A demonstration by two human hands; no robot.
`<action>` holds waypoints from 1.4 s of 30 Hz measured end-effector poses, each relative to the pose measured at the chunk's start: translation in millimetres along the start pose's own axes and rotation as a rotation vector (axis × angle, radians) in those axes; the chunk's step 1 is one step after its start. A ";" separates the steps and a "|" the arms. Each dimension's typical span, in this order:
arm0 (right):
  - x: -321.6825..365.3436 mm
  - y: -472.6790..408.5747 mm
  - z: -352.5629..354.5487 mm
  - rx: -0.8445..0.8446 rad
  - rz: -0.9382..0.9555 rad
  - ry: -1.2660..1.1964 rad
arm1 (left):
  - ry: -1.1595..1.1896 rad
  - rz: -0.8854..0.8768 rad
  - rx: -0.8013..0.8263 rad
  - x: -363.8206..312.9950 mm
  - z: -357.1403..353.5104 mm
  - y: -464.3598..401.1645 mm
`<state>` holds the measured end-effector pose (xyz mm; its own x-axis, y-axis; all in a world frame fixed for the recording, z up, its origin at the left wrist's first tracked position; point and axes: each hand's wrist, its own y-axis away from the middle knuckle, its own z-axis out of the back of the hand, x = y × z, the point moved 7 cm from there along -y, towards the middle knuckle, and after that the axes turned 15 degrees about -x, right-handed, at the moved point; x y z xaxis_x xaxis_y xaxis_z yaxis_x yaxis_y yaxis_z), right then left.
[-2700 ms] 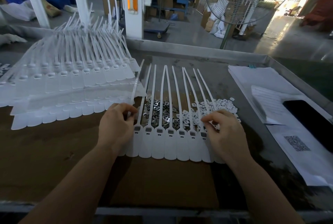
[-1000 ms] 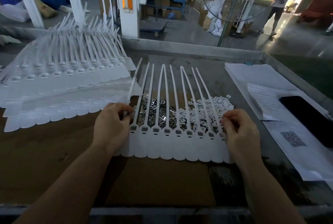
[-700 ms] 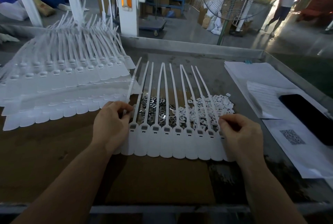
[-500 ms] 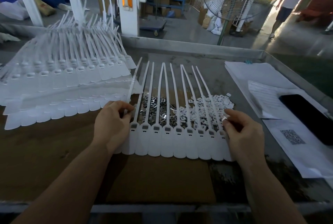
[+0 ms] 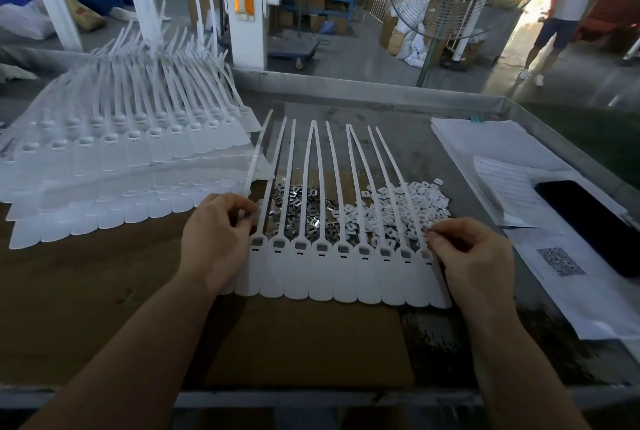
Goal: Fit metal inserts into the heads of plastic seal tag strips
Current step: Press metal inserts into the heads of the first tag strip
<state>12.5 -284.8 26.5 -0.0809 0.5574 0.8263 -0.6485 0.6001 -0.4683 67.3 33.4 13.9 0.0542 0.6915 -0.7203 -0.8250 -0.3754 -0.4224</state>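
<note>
White row of nine seal tag strips [image 5: 341, 273], left hand [image 5: 216, 239] pinching its end, right hand [image 5: 474, 256] pinching something tiny.

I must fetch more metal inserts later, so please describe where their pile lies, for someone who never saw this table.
Find the row of white seal tag strips between the two hands. Behind their heads, under the thin tails, lie two small heaps. The metal inserts are the left heap, dark and shiny, unlike the white plastic pieces to its right.
</note>
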 end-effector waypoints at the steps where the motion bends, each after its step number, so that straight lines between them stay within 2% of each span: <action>1: 0.2 0.0 -0.5 0.011 -0.005 -0.005 | 0.002 0.001 0.000 -0.4 0.0 0.1; 16: -6.9 -0.5 -3.0 0.055 -0.083 -0.022 | 0.004 0.006 -0.004 2.1 -0.9 -0.6; 27: -1.7 -0.2 -1.3 0.062 -0.057 -0.021 | -0.005 -0.013 -0.013 1.0 0.4 -0.6; 42: -6.1 0.8 -3.5 0.123 -0.106 0.082 | -0.007 0.006 -0.009 1.6 -0.5 -0.2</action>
<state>15.1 -285.8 20.0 0.0509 0.5426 0.8384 -0.7380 0.5861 -0.3345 67.9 34.2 12.7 0.0453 0.6933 -0.7193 -0.8202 -0.3853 -0.4230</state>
